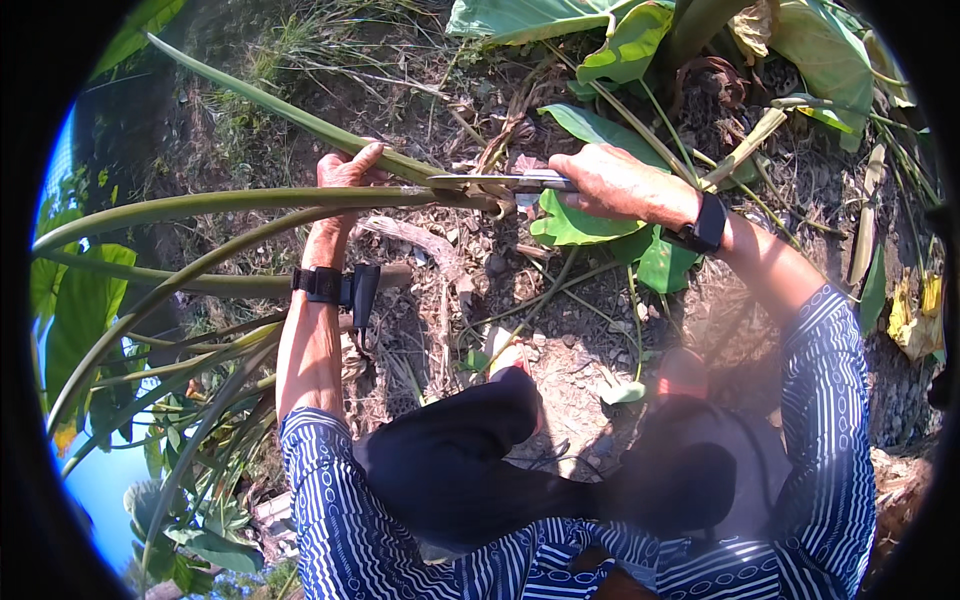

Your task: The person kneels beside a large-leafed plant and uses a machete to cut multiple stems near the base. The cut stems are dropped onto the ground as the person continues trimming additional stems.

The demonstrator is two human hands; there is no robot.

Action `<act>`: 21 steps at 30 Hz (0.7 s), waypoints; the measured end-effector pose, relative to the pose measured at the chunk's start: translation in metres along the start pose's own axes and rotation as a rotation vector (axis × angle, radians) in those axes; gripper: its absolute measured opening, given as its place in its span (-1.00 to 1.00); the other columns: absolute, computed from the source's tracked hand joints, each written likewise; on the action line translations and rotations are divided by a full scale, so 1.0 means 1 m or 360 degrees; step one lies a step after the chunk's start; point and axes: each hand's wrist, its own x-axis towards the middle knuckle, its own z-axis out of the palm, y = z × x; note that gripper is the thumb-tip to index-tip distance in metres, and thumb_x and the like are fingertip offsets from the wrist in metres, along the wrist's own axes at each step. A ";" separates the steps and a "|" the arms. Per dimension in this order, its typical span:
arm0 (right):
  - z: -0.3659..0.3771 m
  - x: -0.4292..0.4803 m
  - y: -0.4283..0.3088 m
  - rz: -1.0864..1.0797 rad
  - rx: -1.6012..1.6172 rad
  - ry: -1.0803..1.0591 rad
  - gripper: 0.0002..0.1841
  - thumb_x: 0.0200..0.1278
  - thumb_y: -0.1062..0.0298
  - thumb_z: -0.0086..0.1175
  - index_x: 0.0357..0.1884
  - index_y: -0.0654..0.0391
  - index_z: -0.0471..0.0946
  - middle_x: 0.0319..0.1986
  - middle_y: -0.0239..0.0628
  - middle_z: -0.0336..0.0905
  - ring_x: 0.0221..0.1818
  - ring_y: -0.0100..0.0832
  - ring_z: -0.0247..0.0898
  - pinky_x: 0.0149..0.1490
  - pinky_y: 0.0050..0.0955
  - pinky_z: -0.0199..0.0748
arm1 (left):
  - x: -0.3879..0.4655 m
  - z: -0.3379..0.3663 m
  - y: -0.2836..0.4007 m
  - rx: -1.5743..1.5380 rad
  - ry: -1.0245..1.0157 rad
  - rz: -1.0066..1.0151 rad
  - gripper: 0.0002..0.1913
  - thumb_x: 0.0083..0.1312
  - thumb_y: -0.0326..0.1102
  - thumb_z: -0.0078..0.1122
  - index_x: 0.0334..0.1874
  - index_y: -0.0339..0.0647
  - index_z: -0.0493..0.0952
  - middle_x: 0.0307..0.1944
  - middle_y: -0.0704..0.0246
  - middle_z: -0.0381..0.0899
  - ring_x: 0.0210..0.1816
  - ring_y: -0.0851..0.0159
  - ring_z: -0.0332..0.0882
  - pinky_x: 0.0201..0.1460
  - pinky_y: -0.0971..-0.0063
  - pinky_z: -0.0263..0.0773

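My left hand (349, 171) is closed around a thick green leaf stalk (300, 120) of a large-leaved plant, its thumb on top near the stalk's lower end. In my right hand (611, 184) is the handle of a knife (487, 180), which points left. Its blade lies against the base of the held stalk, where the stalk meets the plant's stem (480, 201). How deep the blade sits cannot be told. A second thick stalk (225, 199) runs left from the same stem, passing by my left wrist.
Cut-looking green leaves (577, 217) and thin stems lie on dry, littered soil (570, 382) beyond my feet. Another big-leaved plant (697, 30) stands at the top right. More curved stalks (180, 281) spread at the left. A yellowed leaf (916, 319) lies far right.
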 end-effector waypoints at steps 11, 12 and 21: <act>-0.010 0.015 0.002 0.0039 -0.0128 -0.0010 -0.80 -0.06 0.38 0.11 -0.40 0.26 0.42 -0.50 -0.02 0.47 -0.31 -0.06 0.44 -0.22 -0.19 0.38 | 0.054 0.009 0.000 0.0121 0.0094 0.0119 -0.78 0.13 -0.30 0.23 -0.43 -0.33 0.45 -0.60 0.32 0.51 -0.72 0.46 0.41 -0.71 0.69 0.25; -0.010 0.015 0.003 0.0061 -0.0114 -0.0007 -0.80 -0.06 0.38 0.11 -0.40 0.26 0.42 -0.50 -0.03 0.47 -0.32 -0.06 0.44 -0.22 -0.19 0.38 | 0.057 0.009 0.000 0.0137 0.0123 0.0076 -0.78 0.13 -0.30 0.23 -0.42 -0.33 0.45 -0.60 0.33 0.50 -0.73 0.47 0.40 -0.72 0.69 0.25; 0.002 0.037 -0.007 -0.0200 -0.0217 0.0132 -0.85 0.05 0.36 0.01 -0.42 0.25 0.43 -0.53 -0.06 0.47 -0.37 -0.12 0.46 -0.25 -0.23 0.39 | 0.074 0.017 0.010 0.0184 0.0013 0.0042 -0.79 0.13 -0.32 0.23 -0.43 -0.35 0.45 -0.60 0.33 0.48 -0.75 0.49 0.34 -0.75 0.68 0.19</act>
